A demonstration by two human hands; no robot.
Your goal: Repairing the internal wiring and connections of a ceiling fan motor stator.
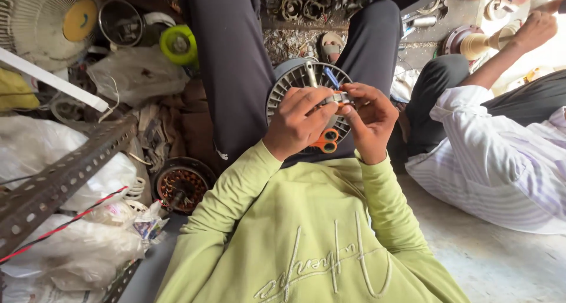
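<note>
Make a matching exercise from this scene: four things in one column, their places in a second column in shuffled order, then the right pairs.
Things:
1. Finned grey motor housing
2. Orange-handled scissors
3. Copper-wound stator
4. Perforated metal angle bar

Places:
A. On the floor beside the person's left leg
B. Slanting across the white bags on the left
C. On the lap, behind both hands
D. Just under the hands

Pairs: 1-C, 2-D, 3-A, 4-B

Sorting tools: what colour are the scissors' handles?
Orange, on the scissors below both hands; head view.
</note>
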